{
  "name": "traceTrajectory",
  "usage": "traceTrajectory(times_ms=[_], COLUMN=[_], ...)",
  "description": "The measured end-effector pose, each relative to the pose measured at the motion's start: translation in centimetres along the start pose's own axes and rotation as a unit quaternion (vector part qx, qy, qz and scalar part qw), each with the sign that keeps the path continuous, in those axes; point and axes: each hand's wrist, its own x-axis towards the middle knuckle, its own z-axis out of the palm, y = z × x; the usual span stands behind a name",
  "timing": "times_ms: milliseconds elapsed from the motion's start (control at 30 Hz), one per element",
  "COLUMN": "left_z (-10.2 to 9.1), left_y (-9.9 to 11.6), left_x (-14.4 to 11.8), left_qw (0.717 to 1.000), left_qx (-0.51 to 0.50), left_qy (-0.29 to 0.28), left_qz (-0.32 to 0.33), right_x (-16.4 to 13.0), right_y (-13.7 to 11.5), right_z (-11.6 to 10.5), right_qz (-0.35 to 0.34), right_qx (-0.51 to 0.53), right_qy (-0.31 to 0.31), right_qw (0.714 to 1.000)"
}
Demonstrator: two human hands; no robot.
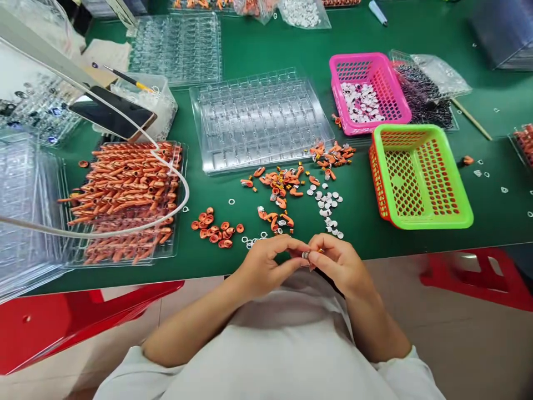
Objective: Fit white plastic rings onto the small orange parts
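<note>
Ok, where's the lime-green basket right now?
Head view: the lime-green basket sits right of centre on the green table, beyond and to the right of the right hand, and nearer the person than the pink basket.

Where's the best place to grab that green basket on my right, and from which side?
Probably the middle of the near rim, coming from your own side with the right hand, the nearer one. The green basket sits mouth up, and its broad rim offers an edge to pinch. An orange-red basket seems nested around it and may lift too.
</note>
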Motion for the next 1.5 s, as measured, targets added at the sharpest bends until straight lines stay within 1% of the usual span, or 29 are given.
traceTrajectory(times_ms=[233, 400, 500, 600, 733, 800, 900, 1033, 1233, 1500], left_z=[0.0, 0.2, 0.2, 0.1, 0.2, 0.1, 0.1, -0.1, -0.1, -0.2], left_y=[-0.1, -0.2, -0.2, -0.1, 0.1, 0.2, 0.1, -0.3, -0.4, 0.2], left_x=[0.3, 0.4, 0.4, 0.3, 0.1, 0.1, 0.2, 0.2, 0.2, 0.3], left_qw=[0.999, 0.998, 0.997, 0.998, 0.999, 0.999, 0.997, 0.995, 0.991, 0.988], left_qx=[-0.009, -0.010, -0.006, -0.005, -0.018, -0.033, -0.059, -0.074, -0.031, 0.026], left_qy=[0.006, 0.010, 0.011, 0.009, 0.017, 0.017, 0.010, -0.001, 0.012, 0.021], left_qz=[0.043, 0.068, 0.074, 0.063, 0.028, 0.024, 0.040, 0.068, 0.127, 0.150], right_x=[0.4, 0.7, 0.8, 0.8, 0.1, -0.2, -0.4, -0.3, -0.1, 0.3], right_y=[0.1, 0.3, 0.3, 0.1, -0.3, -0.5, -0.6, -0.6, -0.7, -0.5], right_z=[-0.6, -0.9, -0.9, -0.9, -0.7, -0.5, -0.6, -0.8, -0.8, -0.8], right_qz=[0.019, 0.022, 0.017, 0.016, -0.014, -0.037, -0.059, -0.056, -0.043, -0.017], right_qx=[0.033, 0.046, 0.052, 0.042, -0.013, -0.037, -0.045, -0.039, -0.026, -0.003], right_qy=[-0.032, -0.043, -0.052, -0.062, -0.032, -0.021, -0.033, -0.057, -0.060, -0.079], right_qw=[0.999, 0.998, 0.997, 0.997, 0.999, 0.998, 0.997, 0.996, 0.997, 0.997])
